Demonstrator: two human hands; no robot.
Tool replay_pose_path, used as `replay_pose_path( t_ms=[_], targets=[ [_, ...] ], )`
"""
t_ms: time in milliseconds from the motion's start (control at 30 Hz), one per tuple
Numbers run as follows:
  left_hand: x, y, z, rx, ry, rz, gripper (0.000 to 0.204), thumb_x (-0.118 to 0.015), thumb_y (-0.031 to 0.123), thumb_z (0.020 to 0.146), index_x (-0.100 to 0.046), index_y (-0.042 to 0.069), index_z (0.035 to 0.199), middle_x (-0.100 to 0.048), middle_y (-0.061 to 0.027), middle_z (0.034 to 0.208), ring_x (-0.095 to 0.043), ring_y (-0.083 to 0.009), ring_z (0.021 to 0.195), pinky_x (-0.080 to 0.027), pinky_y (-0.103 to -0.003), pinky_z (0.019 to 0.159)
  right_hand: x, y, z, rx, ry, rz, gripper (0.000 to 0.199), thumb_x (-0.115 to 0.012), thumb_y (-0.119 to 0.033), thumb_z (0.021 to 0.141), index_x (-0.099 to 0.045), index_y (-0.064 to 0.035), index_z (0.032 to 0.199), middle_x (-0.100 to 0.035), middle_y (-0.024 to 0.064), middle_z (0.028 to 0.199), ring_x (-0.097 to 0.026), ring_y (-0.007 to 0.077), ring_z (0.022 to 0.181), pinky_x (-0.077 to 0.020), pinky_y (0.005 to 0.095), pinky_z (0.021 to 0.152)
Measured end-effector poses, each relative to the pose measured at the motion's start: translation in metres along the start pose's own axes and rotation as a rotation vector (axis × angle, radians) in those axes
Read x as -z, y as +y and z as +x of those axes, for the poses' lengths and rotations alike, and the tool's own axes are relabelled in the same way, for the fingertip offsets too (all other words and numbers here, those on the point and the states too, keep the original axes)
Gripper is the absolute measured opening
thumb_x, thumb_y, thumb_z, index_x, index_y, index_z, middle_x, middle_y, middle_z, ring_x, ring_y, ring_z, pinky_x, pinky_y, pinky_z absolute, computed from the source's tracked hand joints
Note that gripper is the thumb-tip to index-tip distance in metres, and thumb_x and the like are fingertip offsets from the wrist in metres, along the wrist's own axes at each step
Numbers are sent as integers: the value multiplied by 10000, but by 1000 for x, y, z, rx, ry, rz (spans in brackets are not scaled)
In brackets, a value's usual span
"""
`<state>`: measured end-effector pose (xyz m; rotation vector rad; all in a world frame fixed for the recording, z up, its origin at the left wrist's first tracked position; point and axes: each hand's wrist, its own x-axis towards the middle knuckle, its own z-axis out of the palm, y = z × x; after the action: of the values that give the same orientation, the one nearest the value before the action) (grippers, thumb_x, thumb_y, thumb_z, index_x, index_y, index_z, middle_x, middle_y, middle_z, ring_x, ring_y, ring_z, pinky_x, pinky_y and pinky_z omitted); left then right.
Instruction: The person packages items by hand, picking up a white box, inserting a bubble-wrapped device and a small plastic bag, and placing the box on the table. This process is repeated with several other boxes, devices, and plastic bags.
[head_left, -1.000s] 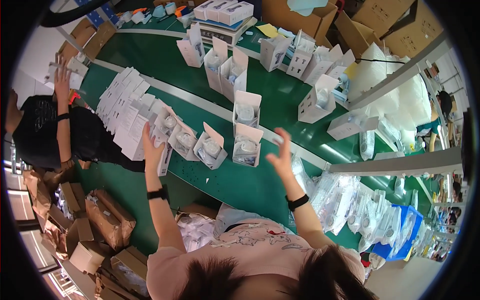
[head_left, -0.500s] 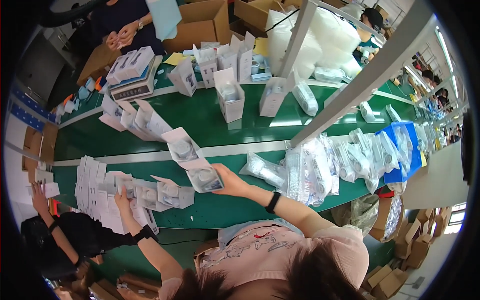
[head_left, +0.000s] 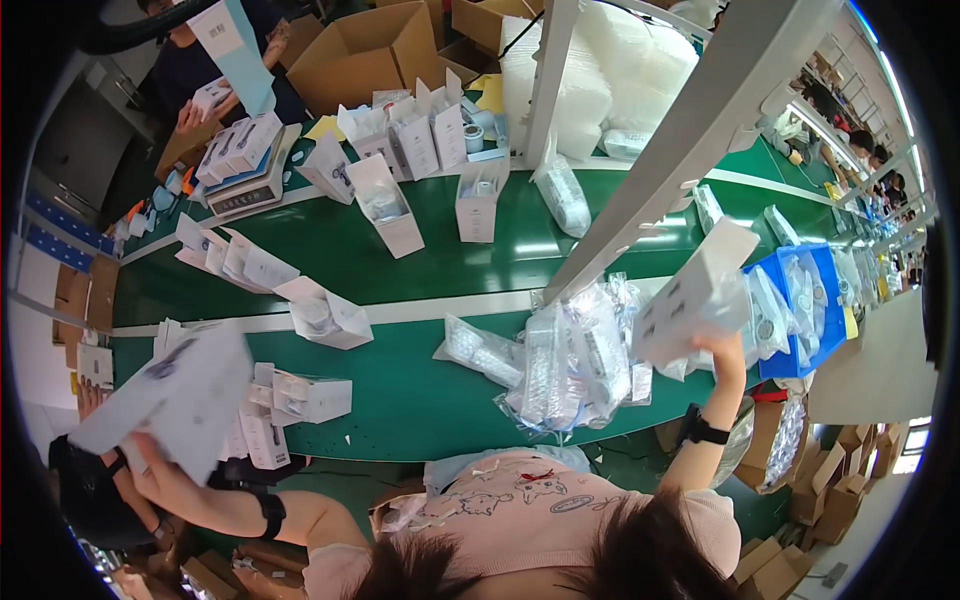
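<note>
I have both hands raised, each with a box. At the lower left of the frame, my left hand [head_left: 148,452] has hold of the left box [head_left: 190,385], which is white, tilted and motion-blurred. The box hides the fingers; I cannot tell how far they are bent.

At the right of the frame, my right hand [head_left: 725,352] is closed on the lower right corner of the right box [head_left: 695,295]. This box is white and leans toward the upper right, between the bag pile [head_left: 570,360] and the blue bin [head_left: 828,320].

The green bench [head_left: 400,405] spans the frame centre. Left of centre, a white carton [head_left: 325,400] rests on it. At the upper left, a scale [head_left: 245,200] bears boxes; behind it, a co-worker [head_left: 175,70] holds a small box [head_left: 210,95].
</note>
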<state>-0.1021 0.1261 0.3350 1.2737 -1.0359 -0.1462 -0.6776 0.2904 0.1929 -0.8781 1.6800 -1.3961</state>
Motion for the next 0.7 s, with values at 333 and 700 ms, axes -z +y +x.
replay_pose_path(
  t_ms=[333, 700],
  targets=[
    [-259, -14, -178, -73, -929, 124, 324, -503, 280, 825, -529, -34, 752, -473, -133, 553, -424, -154, 502, -372, -320, 492, 69, 127, 232, 410, 672, 96, 777, -700, -11, 584, -258, 2, 1223, -401, 120, 1169, -439, 224, 1038, -328, 320, 903],
    [-417, -87, -298, 170, -847, -72, 246, -484, 161, 801, -512, -21, 964, -566, -228, 820, -537, -393, 767, -427, -446, 626, 124, 190, 309, 291, 614, -307, 594, -637, -85, 689, -312, 40, 1170, -396, 168, 1167, -391, 240, 1079, -335, 338, 910]
  ],
)
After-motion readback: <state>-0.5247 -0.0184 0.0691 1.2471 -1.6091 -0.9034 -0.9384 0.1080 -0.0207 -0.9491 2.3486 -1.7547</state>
